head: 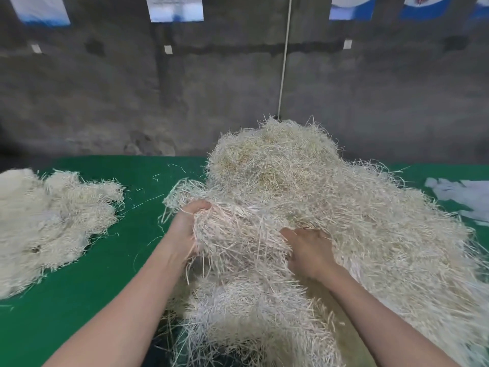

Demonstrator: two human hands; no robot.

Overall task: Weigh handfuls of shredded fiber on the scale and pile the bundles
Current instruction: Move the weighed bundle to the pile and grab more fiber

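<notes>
A big heap of pale shredded fiber (317, 186) covers the middle and right of the green table (111, 266). My left hand (188, 226) grips a clump of fiber (232, 234) at the heap's near left edge, its fingers curled into the strands. My right hand (309, 252) digs into the same clump from the right, with its fingertips buried in the fiber. A flatter pile of fiber bundles (45, 221) lies on the left side of the table. No scale shows in the view.
White crumpled sheets (463, 197) lie at the table's right edge. A grey concrete wall (132, 88) with posters stands behind the table, and a white cord (284, 62) hangs down it. Loose strands lie scattered on the green surface between the two piles.
</notes>
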